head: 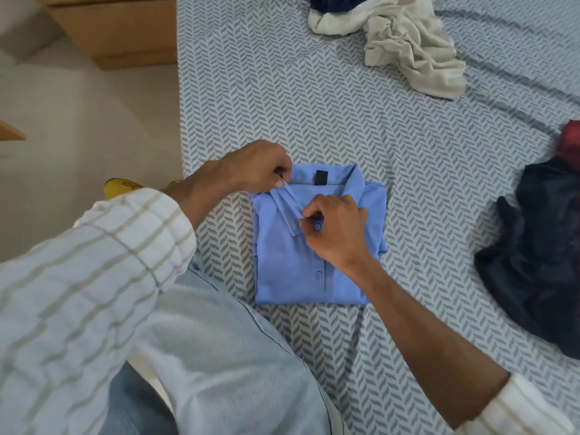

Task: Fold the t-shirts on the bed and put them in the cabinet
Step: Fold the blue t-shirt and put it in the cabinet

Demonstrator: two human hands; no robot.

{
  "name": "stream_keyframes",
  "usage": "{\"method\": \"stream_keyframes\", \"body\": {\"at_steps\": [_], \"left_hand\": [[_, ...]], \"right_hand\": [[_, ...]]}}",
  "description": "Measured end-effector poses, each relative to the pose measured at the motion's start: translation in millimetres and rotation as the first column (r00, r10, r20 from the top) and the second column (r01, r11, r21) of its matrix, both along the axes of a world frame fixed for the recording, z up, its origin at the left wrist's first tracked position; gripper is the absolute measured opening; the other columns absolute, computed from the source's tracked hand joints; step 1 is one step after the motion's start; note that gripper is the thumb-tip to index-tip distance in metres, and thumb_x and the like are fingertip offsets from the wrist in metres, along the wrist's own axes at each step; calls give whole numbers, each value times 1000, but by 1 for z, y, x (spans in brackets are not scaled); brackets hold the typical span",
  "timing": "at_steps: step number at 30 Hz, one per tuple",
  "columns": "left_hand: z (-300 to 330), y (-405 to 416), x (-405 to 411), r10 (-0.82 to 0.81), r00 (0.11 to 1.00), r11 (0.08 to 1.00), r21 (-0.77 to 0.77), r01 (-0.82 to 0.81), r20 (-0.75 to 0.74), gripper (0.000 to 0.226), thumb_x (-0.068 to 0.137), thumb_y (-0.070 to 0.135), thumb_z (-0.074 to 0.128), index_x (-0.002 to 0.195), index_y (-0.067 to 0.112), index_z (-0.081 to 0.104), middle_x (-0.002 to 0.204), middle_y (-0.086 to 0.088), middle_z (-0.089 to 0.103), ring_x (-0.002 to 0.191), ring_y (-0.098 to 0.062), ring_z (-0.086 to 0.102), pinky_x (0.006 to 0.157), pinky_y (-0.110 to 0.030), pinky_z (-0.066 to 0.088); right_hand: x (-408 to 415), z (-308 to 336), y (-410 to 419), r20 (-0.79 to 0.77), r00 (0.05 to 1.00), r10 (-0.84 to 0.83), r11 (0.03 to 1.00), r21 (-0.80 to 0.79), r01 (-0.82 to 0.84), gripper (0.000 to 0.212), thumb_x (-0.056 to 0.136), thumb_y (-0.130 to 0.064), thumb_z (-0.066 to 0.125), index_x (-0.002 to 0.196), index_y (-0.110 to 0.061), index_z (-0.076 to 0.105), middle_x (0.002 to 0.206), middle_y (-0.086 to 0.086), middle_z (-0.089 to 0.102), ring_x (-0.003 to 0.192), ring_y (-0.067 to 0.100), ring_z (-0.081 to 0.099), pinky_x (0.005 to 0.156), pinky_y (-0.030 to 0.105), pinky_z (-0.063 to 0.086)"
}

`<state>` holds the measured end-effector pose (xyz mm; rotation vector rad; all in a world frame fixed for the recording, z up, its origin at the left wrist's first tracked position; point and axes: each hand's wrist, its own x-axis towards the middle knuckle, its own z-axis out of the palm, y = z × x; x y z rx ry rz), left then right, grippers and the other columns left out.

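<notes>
Left hand (260, 166) and right hand (334, 226) both pinching collar of folded blue polo shirt (292, 271) lying on bed (314, 105); cream garment (405, 42), dark garment (539, 262) crumpling nearby, well apart.

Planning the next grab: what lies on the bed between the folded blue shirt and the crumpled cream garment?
Only bare herringbone sheet in the head view, between blue shirt and cream garment.

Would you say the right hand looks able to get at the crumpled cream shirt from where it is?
Probably yes, once freed: the right hand pinches the blue polo's collar, and only bare bedsheet lies between it and the cream shirt.
</notes>
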<state>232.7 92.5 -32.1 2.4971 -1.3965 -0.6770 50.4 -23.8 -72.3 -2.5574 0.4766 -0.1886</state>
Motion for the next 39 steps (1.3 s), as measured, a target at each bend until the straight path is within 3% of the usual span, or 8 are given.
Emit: {"method": "stream_keyframes", "body": {"at_steps": [5, 10, 19, 26, 28, 30, 32, 39], "left_hand": [[2, 7, -9, 47, 999, 997, -66, -48, -15, 9, 87, 6, 64, 88, 13, 70, 76, 4, 66, 75, -15, 59, 73, -33, 48], [13, 10, -8, 66, 998, 995, -68, -67, -14, 10, 90, 5, 61, 91, 8, 71, 85, -4, 71, 83, -21, 64, 82, -39, 51], [12, 11, -14, 92, 996, 991, -94, -93, -8, 12, 93, 6, 60, 95, 7, 71, 93, -4, 71, 91, -21, 64, 86, -37, 50], [18, 8, -33, -2, 991, 997, 72, -8, 131, 42, 84, 48, 70, 124, 37, 61, 104, 15, 62, 105, -13, 37, 89, -37, 22], [15, 5, -42, -3, 990, 996, 85, -9, 141, 37, 83, 51, 70, 117, 38, 64, 95, 15, 60, 99, -10, 30, 84, -38, 18], [13, 4, -51, 19, 990, 996, 82, -30, 141, 26, 85, 49, 68, 108, 38, 67, 90, 15, 59, 98, -10, 28, 80, -38, 17], [11, 0, -60, 42, 990, 995, 80, -54, 138, 13, 90, 43, 60, 99, 39, 68, 91, 14, 61, 102, -13, 29, 77, -38, 16], [-3, -38, -89, 295, 953, 950, 131, -284, -74, 37, 93, 56, 51, 83, 27, 72, 89, 7, 67, 116, -19, 43, 88, -42, 27]], "right_hand": [[32, 24, -7, -98, 995, -35, 997, 71, 42, 35, 93, -52, 57, 106, -22, 69, 97, -12, 70, 99, 13, 53, 80, 28, 18], [59, 31, -11, -280, 952, 119, 990, 104, -93, 41, 91, -31, 56, 56, -14, 46, 51, -1, 42, 52, 13, 36, 63, 30, 25], [33, 30, -28, -417, 893, 168, 986, 55, -160, 2, 78, -30, 69, 77, -29, 67, 84, -7, 73, 92, 12, 61, 82, 41, 34], [28, 19, -33, -246, 945, 213, 973, 144, -182, 21, 78, -37, 77, 68, -40, 59, 71, -19, 65, 85, 3, 63, 93, 47, 45], [28, 27, -46, -220, 944, 248, 963, 160, -216, 10, 87, -29, 67, 83, -39, 68, 83, -22, 68, 88, 1, 60, 94, 37, 39], [33, 35, -66, -275, 907, 318, 948, 95, -304, 33, 89, -8, 54, 102, -32, 72, 98, -17, 68, 94, 7, 59, 89, 27, 32], [44, 35, -87, -301, 876, 377, 913, -40, -407, 51, 76, 2, 47, 108, -29, 73, 101, -4, 71, 97, 22, 61, 91, 36, 43], [71, 41, -102, -544, 730, 414, 759, -236, -607, 28, 82, -21, 55, 98, -38, 71, 103, -8, 59, 108, 25, 46, 96, 49, 36]]}}
